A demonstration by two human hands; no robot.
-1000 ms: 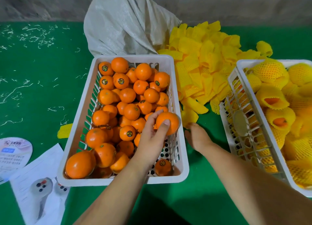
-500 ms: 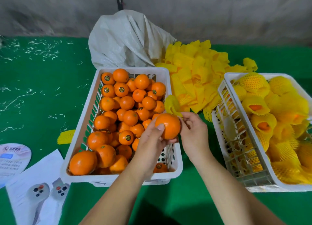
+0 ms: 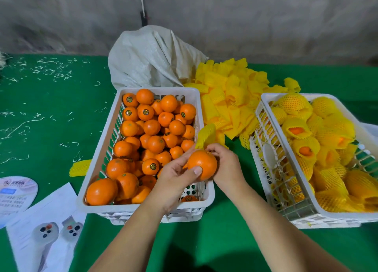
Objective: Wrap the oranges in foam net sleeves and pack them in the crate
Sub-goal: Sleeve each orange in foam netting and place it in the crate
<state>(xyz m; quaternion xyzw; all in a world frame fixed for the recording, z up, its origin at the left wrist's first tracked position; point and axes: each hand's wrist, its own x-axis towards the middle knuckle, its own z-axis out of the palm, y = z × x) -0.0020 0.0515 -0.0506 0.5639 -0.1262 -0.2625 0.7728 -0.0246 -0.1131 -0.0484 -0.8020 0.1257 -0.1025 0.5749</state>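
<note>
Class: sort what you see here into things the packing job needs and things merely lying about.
Needed: held orange, foam sleeve, left hand, right hand, crate of bare oranges, sleeve pile, crate of wrapped oranges.
Lying about: grey sack, leaflets, stray sleeve.

A bare, round orange (image 3: 202, 164) sits between the fingers of both hands, the left thumb (image 3: 196, 170) pressed on its near face and the right fingers (image 3: 214, 149) curled over its top; a yellow foam net sleeve (image 3: 206, 135), still flat and unopened, stands up from those right fingertips, just above the fruit. Left of the fingers a white slotted crate (image 3: 98, 159) holds a heap of unwrapped oranges (image 3: 151, 126), several stickered; beyond the fingers lies a loose pile of sleeves (image 3: 231, 92); right of them a second white crate (image 3: 263, 155) holds sleeved oranges (image 3: 319, 132), some showing orange at the open ends
</note>
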